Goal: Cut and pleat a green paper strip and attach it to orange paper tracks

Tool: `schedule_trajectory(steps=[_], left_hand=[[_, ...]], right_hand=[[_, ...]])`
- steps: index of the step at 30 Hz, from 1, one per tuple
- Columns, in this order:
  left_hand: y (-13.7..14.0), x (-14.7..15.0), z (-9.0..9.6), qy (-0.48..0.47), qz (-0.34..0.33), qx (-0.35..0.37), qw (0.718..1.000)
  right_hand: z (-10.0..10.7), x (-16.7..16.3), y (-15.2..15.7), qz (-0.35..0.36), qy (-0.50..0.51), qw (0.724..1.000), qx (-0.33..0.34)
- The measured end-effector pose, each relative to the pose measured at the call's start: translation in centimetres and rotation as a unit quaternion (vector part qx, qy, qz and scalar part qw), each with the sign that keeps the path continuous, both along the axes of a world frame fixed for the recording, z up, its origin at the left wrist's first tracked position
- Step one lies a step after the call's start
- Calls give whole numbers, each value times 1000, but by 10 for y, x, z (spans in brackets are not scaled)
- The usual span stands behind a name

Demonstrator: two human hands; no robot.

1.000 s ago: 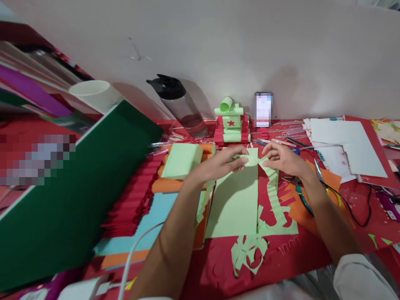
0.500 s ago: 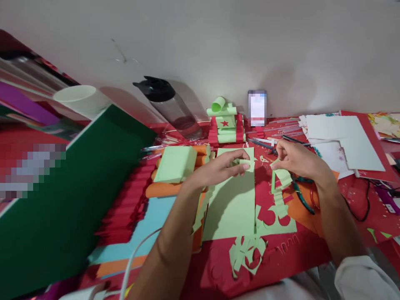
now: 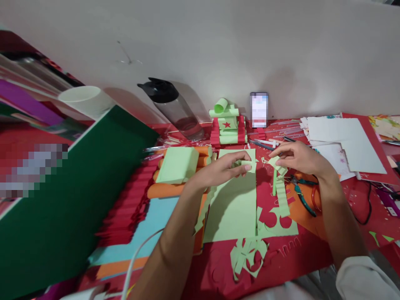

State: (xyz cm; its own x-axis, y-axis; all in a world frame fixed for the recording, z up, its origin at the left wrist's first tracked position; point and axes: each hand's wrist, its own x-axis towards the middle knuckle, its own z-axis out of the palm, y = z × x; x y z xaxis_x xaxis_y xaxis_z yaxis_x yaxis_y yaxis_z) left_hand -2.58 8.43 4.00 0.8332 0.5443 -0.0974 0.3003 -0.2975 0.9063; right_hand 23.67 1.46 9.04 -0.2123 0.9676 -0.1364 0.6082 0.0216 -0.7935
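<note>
My left hand (image 3: 227, 168) pinches a small light-green paper piece (image 3: 252, 167) between thumb and fingertips, above a large light-green sheet (image 3: 233, 208). To the right, my right hand (image 3: 296, 157) grips the upper end of a pleated light-green paper strip (image 3: 283, 202), which hangs down over the red table. Beside the strip is a thin green stick-like piece (image 3: 274, 182); I cannot tell whether my hand touches it. Below lies a green sheet with round holes cut out (image 3: 292, 228). A heap of green scraps (image 3: 248, 256) sits nearer to me.
At the back, a green and red paper model with a star (image 3: 228, 126) stands near a phone (image 3: 259, 110) and a tilted bottle (image 3: 181, 114). Pliers (image 3: 303, 198) lie by my right forearm. A dark-green board (image 3: 62, 208) rises at left, beside pleated red paper (image 3: 131, 200).
My right fingers have shifted at the top of the pleated strip, with the index finger straighter. The strip hangs straighter now. My left hand keeps its pinch, and the view has shifted slightly.
</note>
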Motion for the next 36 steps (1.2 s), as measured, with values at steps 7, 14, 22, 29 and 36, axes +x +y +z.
schedule_trajectory(steps=[7,14,22,29,36], left_hand=[[1,-1,1,-6,-8,0,1000],[-1,0,3,-12,-7,-8,1000],[-2,3,1,13,-3,-12,1000],[-5,10,6,28,-16,-22,999],[-7,14,3,42,-11,-41,998]], right_hand=[[31,33,-45,70,210,975,0],[38,43,-51,4,235,971,38],[-11,4,4,38,0,997,-65],[-31,-10,7,72,40,990,-116],[-36,-17,10,80,35,987,-136]])
